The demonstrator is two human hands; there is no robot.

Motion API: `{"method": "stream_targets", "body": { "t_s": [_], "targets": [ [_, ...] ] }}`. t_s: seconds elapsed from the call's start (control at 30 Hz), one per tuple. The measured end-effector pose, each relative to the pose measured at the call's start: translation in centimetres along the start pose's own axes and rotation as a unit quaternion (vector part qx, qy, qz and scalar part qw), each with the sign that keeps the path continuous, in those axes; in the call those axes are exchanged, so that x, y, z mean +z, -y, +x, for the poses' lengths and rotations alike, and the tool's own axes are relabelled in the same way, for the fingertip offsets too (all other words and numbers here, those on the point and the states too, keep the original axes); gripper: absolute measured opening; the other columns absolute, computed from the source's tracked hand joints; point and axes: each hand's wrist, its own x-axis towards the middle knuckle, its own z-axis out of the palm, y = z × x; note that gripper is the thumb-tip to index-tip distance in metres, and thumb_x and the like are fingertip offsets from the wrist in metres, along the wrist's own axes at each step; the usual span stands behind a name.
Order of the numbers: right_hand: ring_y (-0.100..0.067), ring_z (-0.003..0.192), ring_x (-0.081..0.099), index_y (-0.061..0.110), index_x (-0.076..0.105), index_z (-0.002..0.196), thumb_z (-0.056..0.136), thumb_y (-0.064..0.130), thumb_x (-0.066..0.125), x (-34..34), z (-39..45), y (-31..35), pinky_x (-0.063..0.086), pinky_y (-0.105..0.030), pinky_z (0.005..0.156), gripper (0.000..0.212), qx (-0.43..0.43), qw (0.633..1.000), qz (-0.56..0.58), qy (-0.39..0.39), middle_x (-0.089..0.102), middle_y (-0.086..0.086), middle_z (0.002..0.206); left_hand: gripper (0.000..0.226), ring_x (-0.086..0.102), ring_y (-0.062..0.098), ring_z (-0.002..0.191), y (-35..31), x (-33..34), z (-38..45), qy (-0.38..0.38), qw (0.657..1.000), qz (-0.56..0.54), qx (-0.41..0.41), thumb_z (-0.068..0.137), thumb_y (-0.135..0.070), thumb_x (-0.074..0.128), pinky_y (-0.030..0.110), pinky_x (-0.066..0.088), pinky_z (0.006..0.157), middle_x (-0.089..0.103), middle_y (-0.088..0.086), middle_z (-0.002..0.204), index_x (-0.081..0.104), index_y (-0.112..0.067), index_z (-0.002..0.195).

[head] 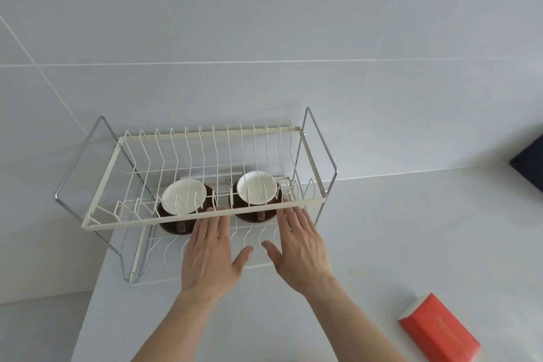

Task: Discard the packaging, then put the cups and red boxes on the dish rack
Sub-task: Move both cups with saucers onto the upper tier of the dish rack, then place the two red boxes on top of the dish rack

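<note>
A two-tier wire dish rack [202, 218] stands on the white counter against the tiled wall. Two brown cups with white insides sit on its lower tier: the left cup [183, 195] and the right cup [256, 187]. My left hand [210, 253] and my right hand [299, 247] are stretched out flat, fingers apart, just in front of the cups at the lower tier, holding nothing. A red box [439, 330] lies on the counter at the lower right, away from both hands.
The counter's left edge [91, 303] drops off just below the rack's left side. A dark object [529, 163] sits at the far right edge of the view. Grey tiled wall rises behind the rack.
</note>
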Motion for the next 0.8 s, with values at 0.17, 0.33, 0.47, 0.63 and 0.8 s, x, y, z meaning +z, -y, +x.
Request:
{"method": "stream_targets", "body": {
  "t_s": [0.17,0.33,0.47,0.63,0.8],
  "targets": [
    [-0.026,0.150,0.021,0.005,0.028,0.152,0.095,0.052,0.048,-0.3,-4.1,-1.6,0.021,-0.040,0.122,0.077,0.021,1.000,0.004,0.004,0.029,-0.012,0.160,0.094,0.022,0.023,0.151,-1.6,0.8,-3.3,0.034,0.999,0.003,0.031,0.087,-0.071,0.034,0.037,0.010,0.121,0.029,0.009,0.162,0.025,-0.008,0.154],
    [-0.026,0.148,0.026,0.006,0.032,0.150,0.095,0.050,0.050,-1.0,-8.5,-4.1,0.022,-0.039,0.122,0.073,0.057,0.998,0.012,-0.008,0.034,-0.011,0.158,0.092,0.022,0.021,0.151,-4.1,1.5,-6.2,0.062,0.995,-0.016,0.080,0.087,-0.070,0.034,0.034,0.002,0.120,0.028,0.006,0.162,0.023,-0.009,0.155],
    [-0.027,0.148,0.028,0.005,0.032,0.150,0.092,0.050,0.056,-0.9,-12.3,-6.8,0.021,-0.039,0.122,0.078,0.122,0.993,0.004,0.006,0.034,-0.013,0.158,0.090,0.016,0.016,0.152,-6.7,2.2,-8.2,0.081,0.986,-0.063,0.129,0.088,-0.068,0.038,0.030,-0.002,0.119,0.023,0.001,0.164,0.017,-0.014,0.157],
    [-0.028,0.151,0.016,0.006,0.018,0.154,0.090,0.054,0.058,-1.0,-16.0,-10.2,0.015,-0.037,0.123,0.089,0.230,0.972,0.018,0.043,0.022,-0.012,0.162,0.089,0.005,0.011,0.153,-10.0,2.8,-10.1,0.115,0.972,-0.105,0.174,0.089,-0.066,0.040,0.030,-0.003,0.120,0.011,-0.004,0.166,0.008,-0.020,0.158],
    [-0.029,0.151,0.011,0.005,0.014,0.153,0.087,0.055,0.063,-1.6,-18.8,-13.4,0.011,-0.037,0.124,0.096,0.311,0.948,0.025,0.058,0.018,-0.013,0.162,0.090,-0.001,0.008,0.153,-12.6,3.2,-12.0,0.151,0.951,-0.131,0.236,0.088,-0.068,0.038,0.031,0.000,0.125,0.006,-0.008,0.167,0.004,-0.023,0.158]
  ]
}}
